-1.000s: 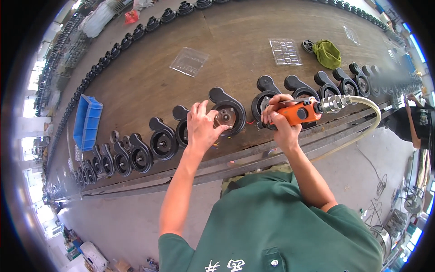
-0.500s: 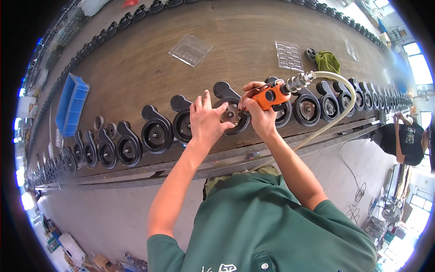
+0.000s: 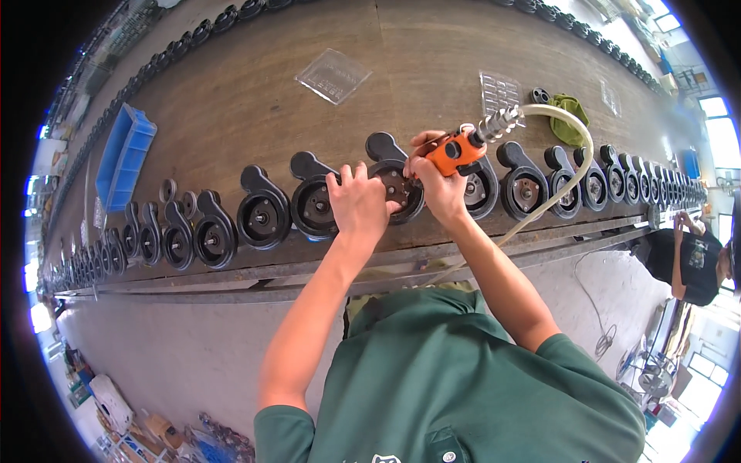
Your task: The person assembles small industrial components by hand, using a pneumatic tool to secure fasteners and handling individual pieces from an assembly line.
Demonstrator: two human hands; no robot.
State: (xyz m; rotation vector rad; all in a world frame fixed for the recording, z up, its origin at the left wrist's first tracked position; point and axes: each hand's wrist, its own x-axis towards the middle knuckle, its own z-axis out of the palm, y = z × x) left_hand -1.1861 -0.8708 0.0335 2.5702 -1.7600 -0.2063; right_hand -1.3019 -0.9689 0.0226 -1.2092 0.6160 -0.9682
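Note:
My right hand [image 3: 438, 177] is closed around an orange air tool [image 3: 454, 154] with a metal fitting and a pale hose [image 3: 590, 150] at its back end. The tool's front end points left at a round black housing [image 3: 397, 193] with a rounded arm and a metal disc inside. My fingers partly hide where the tool meets it. My left hand [image 3: 359, 202] lies over the left side of this housing, fingers spread and thumb reaching onto the disc. A similar housing [image 3: 312, 207] sits just left of that hand, another [image 3: 480, 189] under the tool.
A long row of black housings [image 3: 264, 217] runs along the table's near edge. On the brown table [image 3: 255, 100] lie a blue bin [image 3: 123, 158], clear plastic trays [image 3: 333, 76] and a green cloth [image 3: 568, 119]. A person in black [image 3: 691, 262] is at the far right.
My left fingers have drawn closer together, and the thumb has shifted slightly over the disc. The air tool stays in my right hand against the same housing. The view has tilted slightly.

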